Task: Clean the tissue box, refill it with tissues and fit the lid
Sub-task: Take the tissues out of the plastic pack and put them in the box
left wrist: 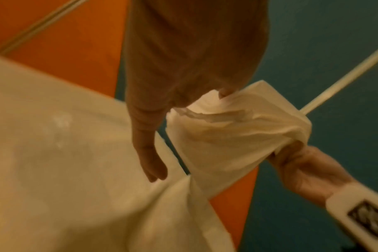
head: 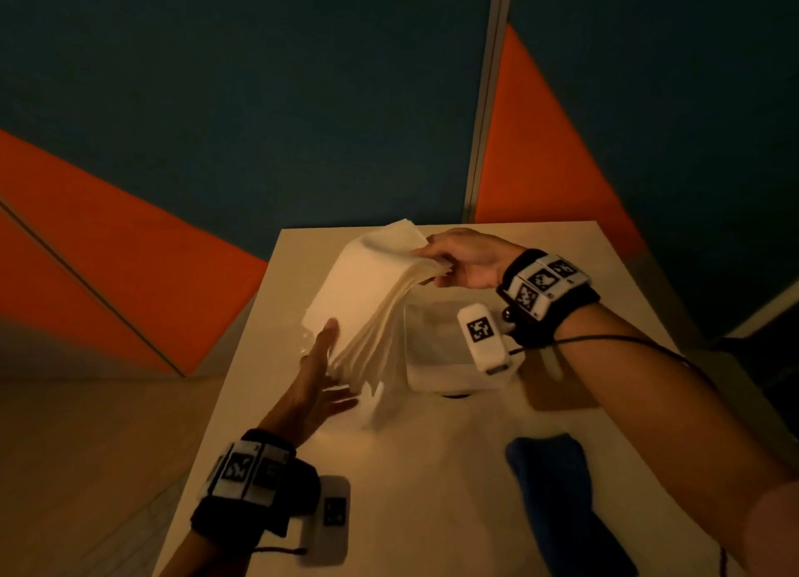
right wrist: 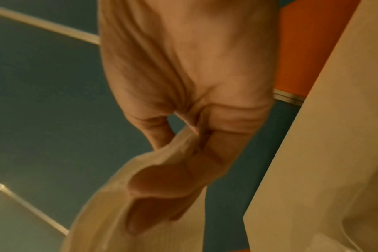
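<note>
A thick stack of white tissues (head: 372, 299) hangs tilted above the table, its sheets fanning out at the lower end. My right hand (head: 436, 265) pinches the stack's upper right corner between thumb and fingers, seen close in the right wrist view (right wrist: 173, 172). My left hand (head: 333, 369) is open, its straight fingers against the lower fanned edge and the thumb pointing up. The left wrist view shows the tissue stack (left wrist: 227, 136) with the right hand (left wrist: 302, 167) gripping it. The white tissue box (head: 449, 360) stands open-topped just right of the stack, under my right wrist. No lid is visible.
A folded blue cloth (head: 557, 498) lies on the beige table (head: 410, 468) at the front right. Something clear and crinkled glints by the stack's left edge (head: 306, 340). The table's left edge drops to the floor; orange and teal wall panels stand behind.
</note>
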Motion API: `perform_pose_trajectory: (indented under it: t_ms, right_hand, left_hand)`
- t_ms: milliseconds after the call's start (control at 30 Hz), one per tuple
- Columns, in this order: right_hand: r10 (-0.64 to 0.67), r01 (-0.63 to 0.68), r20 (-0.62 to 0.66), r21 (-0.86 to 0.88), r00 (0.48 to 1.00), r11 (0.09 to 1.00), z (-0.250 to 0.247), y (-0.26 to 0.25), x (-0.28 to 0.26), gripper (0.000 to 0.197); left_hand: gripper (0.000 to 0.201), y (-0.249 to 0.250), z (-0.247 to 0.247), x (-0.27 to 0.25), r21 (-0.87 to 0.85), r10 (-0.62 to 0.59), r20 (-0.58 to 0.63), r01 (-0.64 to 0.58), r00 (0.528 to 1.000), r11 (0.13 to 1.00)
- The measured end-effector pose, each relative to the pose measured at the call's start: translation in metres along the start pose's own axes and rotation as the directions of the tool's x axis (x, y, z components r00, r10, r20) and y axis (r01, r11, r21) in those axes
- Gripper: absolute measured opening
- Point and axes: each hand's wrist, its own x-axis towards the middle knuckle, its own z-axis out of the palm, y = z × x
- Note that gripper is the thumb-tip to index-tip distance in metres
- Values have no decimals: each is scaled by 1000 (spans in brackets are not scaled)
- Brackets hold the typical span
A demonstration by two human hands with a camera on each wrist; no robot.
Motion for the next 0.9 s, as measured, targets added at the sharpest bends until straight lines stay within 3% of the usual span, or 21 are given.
perform_pose_trajectory:
  t_ms: [67,167,300,433,500,567,600,800,900]
  right_hand:
    - [-31,35,-41,100,999,994,-12,5,-12,16]
    - [-70,88,-100,196,993,977,-28,14,-27,10]
    - [-38,51,-249,49,968,997,-51,34,-45,10]
    - [48,-127,-397,-173,917,977,-66,69,-48,34]
    - [73,-232,-477,-284,876,930,-70,88,-42,31]
    - [78,-355,-538,-433,839,829,-72,101,-37,30]
    - [70,-398,-560,-490,825,775,-71,105,-37,32]
    - [-2,-423,-589,-582,808,695,-61,111,-26,36]
    - [-58,-390,-574,-624,817,677,-58,109,-22,32]
  left_hand:
    - [93,6,13,1,-159,-59,185,89,981,983]
    - [72,20,33,5,-314,-9,294,106,956,943]
    - [30,34,48,20,-247,102,118,-70,988,966]
    - [40,41,58,43,71,222,-50,-219,974,973]
    - [49,39,65,53,413,276,-97,-214,956,885]
    - [53,35,75,59,732,333,-108,-152,937,664]
    - [55,32,81,60,803,361,-89,-147,928,577]
    - [82,13,106,67,883,442,62,-256,895,394]
    - [76,11,113,63,903,491,133,-309,861,298]
